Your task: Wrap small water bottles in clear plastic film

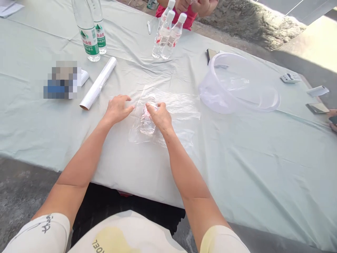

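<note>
A small clear water bottle (147, 125) with a red-and-white label lies on a sheet of clear plastic film (181, 105) spread on the table. My right hand (161, 117) grips the bottle from its right side, the thumb across the label. To the left of the bottle, my left hand (119, 109) is open over the film's left edge, fingers apart and holding nothing. A white roll of film (98, 84) with a cardboard core lies on the table beyond my left hand.
Two large green-labelled bottles (91, 40) stand back left; several small bottles (167, 38) stand at the far side near a person in red. A clear tub (218, 95) sits to the right. Phones (317, 108) and a white device (290, 78) lie near the right edge.
</note>
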`<state>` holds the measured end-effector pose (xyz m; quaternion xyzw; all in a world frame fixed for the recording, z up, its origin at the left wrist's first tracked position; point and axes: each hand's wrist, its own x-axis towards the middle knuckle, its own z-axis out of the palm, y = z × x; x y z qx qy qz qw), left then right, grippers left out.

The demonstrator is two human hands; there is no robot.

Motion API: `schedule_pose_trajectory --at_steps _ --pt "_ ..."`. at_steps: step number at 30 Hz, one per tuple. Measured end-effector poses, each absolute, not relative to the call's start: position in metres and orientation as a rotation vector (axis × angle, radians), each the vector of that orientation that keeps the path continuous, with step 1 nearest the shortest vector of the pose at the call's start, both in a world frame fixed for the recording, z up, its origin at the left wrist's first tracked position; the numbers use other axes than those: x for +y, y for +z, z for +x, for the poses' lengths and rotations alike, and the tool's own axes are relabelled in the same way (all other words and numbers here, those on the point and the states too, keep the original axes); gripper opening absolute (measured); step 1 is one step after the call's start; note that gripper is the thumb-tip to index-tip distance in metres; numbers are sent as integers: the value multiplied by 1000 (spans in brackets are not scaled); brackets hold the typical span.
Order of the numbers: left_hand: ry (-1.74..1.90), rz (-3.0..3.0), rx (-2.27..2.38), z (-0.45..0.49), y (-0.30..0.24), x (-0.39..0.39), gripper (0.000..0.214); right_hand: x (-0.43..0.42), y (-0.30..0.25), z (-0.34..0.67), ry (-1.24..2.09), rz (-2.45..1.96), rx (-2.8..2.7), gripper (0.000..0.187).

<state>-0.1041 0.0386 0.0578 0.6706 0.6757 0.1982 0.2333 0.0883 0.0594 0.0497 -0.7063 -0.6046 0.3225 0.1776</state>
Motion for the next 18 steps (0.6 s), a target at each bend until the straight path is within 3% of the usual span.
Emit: schedule_pose_trajectory --at_steps 3,7,18 --pt "254 1789 2063 -88 65 30 36 59 54 85 926 -1971 -1757 82" --pt "15 1896 2005 -68 63 14 25 59 55 85 902 -1973 -1784 80" --pt "254 1832 2077 -58 50 -3 16 57 51 90 883 -1925 -1707 69"
